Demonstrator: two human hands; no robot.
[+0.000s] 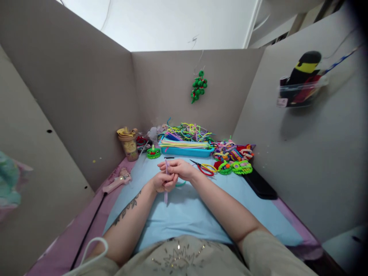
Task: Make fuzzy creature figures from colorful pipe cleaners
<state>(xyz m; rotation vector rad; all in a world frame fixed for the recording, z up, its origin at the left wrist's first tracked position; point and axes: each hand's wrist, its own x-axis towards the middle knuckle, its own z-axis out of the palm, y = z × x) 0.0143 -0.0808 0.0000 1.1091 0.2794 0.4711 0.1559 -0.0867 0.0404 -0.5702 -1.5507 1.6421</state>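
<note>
Pipe cleaner (166,180), a pale lilac one, stands nearly upright at the centre of the frame, pinched between both hands above the light blue mat (184,214); its lower end hangs free just below the left hand (162,181) and its top pokes up beside the right hand (178,169). In this single head view the left hand is closed around the stem's middle, fingers curled, while the right hand closes on it just above, thumb and fingertips meeting on the wire. A bit of teal shows under the hands, too small to name. For a neat bend, I judge the lower hand should stay fixed as the anchor and the upper one do the turning, close to the pinch so the wire kinks where wanted and the fuzz is not flattened. Just right of the hands lie red-and-yellow scissors (206,168), near but apart. Above centre a blue tray (186,151) holds straight stems, with a tangle of coloured ones behind it. Finished green and multicoloured pieces (234,159) sit at centre right, a small green figure (153,153) left of the tray, and a lidded cup (128,144) further left. A pink glue gun (117,183) lies at the left of the mat, its black cord running to the lower left. A green beaded ornament (198,86) hangs on the cardboard back wall.
</note>
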